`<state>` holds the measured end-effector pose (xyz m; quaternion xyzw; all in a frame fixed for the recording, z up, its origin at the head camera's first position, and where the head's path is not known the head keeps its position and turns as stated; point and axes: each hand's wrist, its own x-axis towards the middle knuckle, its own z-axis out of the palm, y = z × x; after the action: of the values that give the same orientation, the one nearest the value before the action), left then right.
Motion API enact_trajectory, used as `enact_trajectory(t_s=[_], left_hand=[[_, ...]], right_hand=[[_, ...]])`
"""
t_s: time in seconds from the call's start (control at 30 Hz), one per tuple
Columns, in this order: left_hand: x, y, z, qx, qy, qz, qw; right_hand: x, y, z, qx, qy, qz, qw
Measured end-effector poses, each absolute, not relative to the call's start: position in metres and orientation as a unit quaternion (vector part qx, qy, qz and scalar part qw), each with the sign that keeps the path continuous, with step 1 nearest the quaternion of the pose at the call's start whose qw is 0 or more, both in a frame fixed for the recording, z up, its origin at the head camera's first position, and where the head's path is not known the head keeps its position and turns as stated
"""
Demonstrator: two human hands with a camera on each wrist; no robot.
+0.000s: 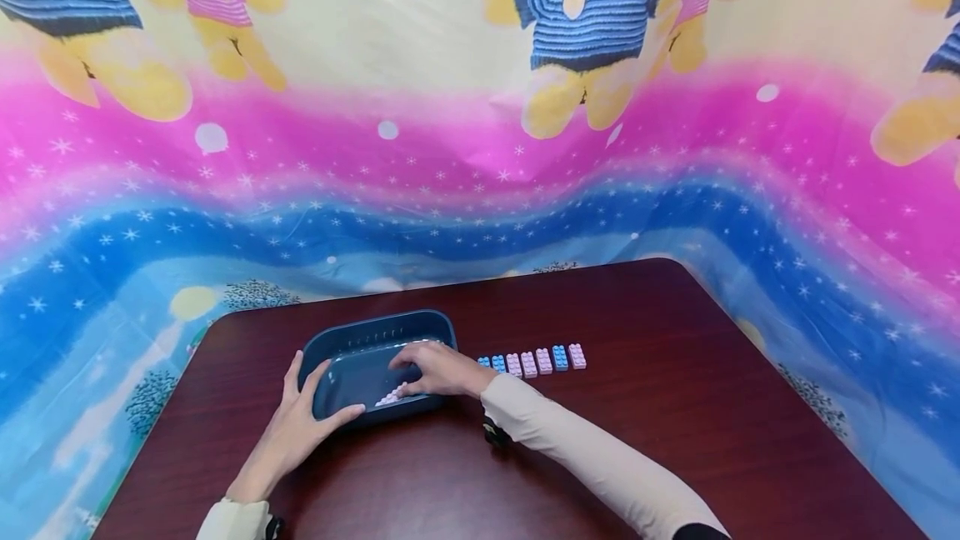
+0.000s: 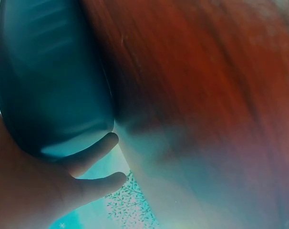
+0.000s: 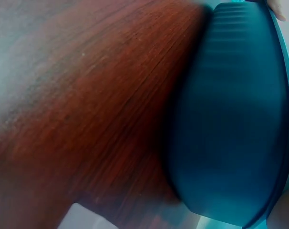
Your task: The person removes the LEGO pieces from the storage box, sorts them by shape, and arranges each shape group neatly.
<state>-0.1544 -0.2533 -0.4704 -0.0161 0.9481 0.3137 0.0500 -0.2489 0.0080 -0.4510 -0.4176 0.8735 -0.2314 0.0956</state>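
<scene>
A dark blue-grey plastic basin (image 1: pixel 375 325) stands toward the left of the table. My left hand (image 1: pixel 288 432) rests on the basin's left end with fingers spread, the thumb lying along the near rim. In the left wrist view two of its fingers extend past the basin's end. My right hand (image 1: pixel 438 369) reaches over the right side into the basin, thumb and fingers bent apart. Pink toy building bricks (image 1: pixel 390 396) lie inside by the near wall, right at its thumb. The basin's outer wall (image 3: pixel 225 114) fills much of the right wrist view.
To the right of the basin, several pink and blue building bricks (image 1: pixel 543 360) stand in a row, partly behind the right wrist. The dark red-brown wooden table (image 1: pixel 675 407) has a rounded far edge. A printed curtain (image 1: pixel 480 157) hangs behind it.
</scene>
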Motion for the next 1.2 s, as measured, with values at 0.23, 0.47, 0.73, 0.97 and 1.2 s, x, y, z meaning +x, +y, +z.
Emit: enact_trajectory(t_s=[0.23, 0.47, 0.73, 0.97, 1.2], left_hand=[[-0.154, -0.253, -0.471, -0.017, 0.947, 0.316, 0.052], [-0.154, -0.254, -0.472, -0.015, 0.947, 0.318, 0.047], [-0.153, -0.252, -0.469, -0.018, 0.946, 0.320, 0.048], [-0.154, -0.251, -0.469, -0.015, 0.945, 0.322, 0.045], [-0.153, -0.252, -0.469, -0.017, 0.945, 0.324, 0.044]], right_hand=[[-0.252, 0.002, -0.451, -0.431, 0.871, -0.208, 0.108], [-0.255, -0.004, -0.452, -0.438, 0.869, -0.188, 0.134], [-0.259, -0.013, -0.455, -0.442, 0.869, -0.164, 0.151], [-0.261, -0.017, -0.457, -0.447, 0.862, -0.175, 0.163], [-0.261, -0.019, -0.459, -0.445, 0.863, -0.176, 0.164]])
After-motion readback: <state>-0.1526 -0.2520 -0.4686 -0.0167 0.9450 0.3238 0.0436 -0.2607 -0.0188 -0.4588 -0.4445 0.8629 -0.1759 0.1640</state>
